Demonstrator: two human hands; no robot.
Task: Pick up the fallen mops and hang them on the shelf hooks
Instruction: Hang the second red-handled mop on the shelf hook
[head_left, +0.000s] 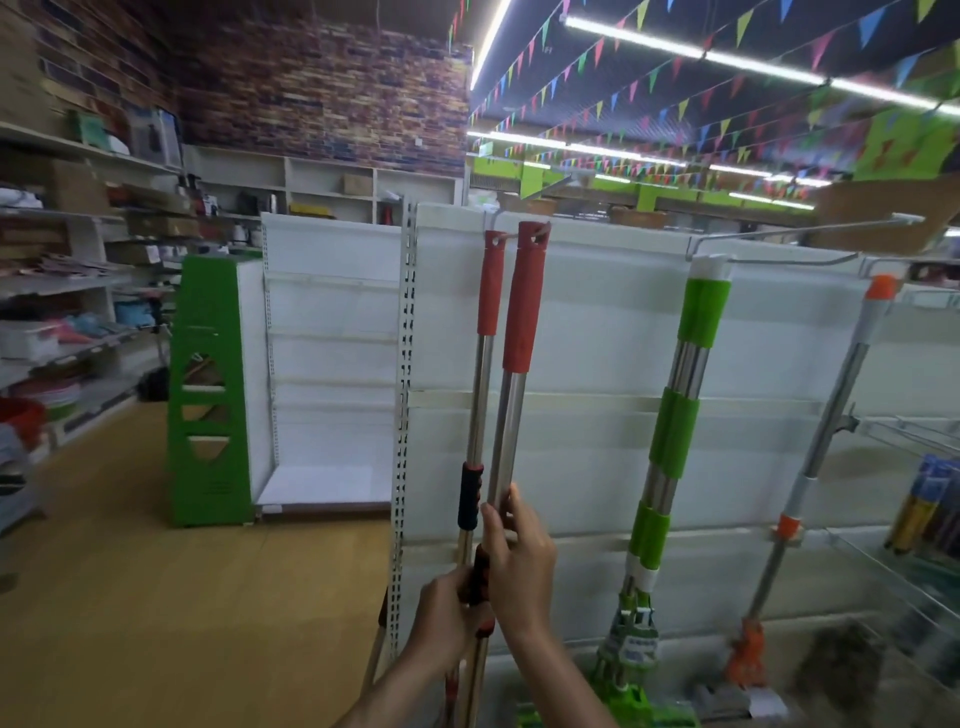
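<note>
Shop shelving with a white back panel (597, 322) is seen ahead, and bunting (675, 109) is strung under the ceiling. A red-handled mop (523, 301) is held upright against the panel. Its steel pole is gripped by the right hand (519, 561) and, just below, by the left hand (447, 613). High above both hands its tip is brought to a wire hook (543, 227); whether it is threaded cannot be told. Just left, a second red mop (490, 291) is hung. Right of the right hand, a green mop (675, 431) and an orange mop (831, 415) are hung.
</note>
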